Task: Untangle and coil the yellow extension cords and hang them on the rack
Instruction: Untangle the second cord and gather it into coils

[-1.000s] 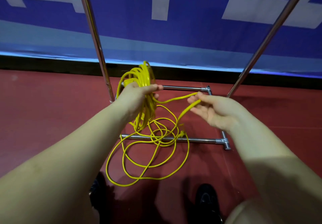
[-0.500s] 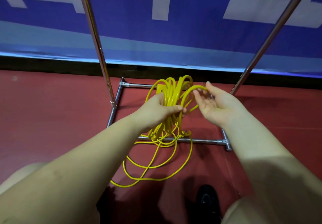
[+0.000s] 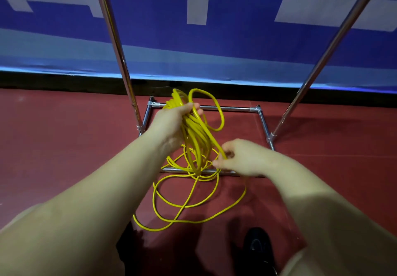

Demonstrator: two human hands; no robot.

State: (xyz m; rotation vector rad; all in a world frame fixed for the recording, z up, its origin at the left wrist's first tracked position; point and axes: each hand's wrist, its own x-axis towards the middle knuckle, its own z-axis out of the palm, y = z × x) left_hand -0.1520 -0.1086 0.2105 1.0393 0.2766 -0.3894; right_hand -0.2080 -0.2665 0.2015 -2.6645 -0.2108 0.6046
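My left hand (image 3: pixel 171 123) grips the top of a bundle of coiled yellow extension cord (image 3: pixel 196 138), held up over the rack's base. One wide loop sticks out to the right of that hand. My right hand (image 3: pixel 240 157) is lower and to the right, pinching a single strand that runs down from the bundle. Loose loops of the same cord (image 3: pixel 193 206) lie on the red floor below, across the rack's front base bar (image 3: pixel 171 170). The chrome rack (image 3: pixel 117 46) stands in front of me; its hanging bar is out of view.
The rack's right upright (image 3: pixel 322 61) slants up to the top right, and its base frame (image 3: pixel 227 108) forms a rectangle on the red floor. A blue and white banner (image 3: pixel 214 39) covers the wall behind. My black shoe (image 3: pixel 257 245) is at the bottom.
My left hand has raised the coil and shifted back. My right hand let go of the loop it laid on the bundle, dropped lower and took a strand farther down the cord.
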